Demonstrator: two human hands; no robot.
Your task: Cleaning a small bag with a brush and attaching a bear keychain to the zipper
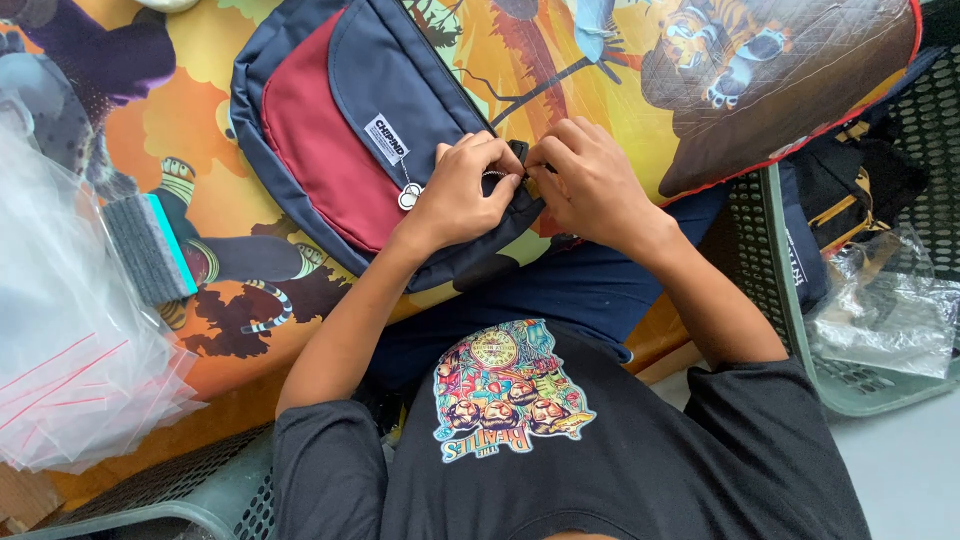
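Both hands, left hand [462,190] and right hand [585,180], pinch the zipper [518,172] at the near edge of a navy-and-red backpack [340,130]. Soft, light fabric; likely best held by the zipper seam.

backpack [340,130] on printed mat [620,90], plastic bags [70,340] to its left, basket [800,300] at right holding wrapped bags [880,310]

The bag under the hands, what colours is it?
The bag is navy blue with a dark red panel, seen in the head view.
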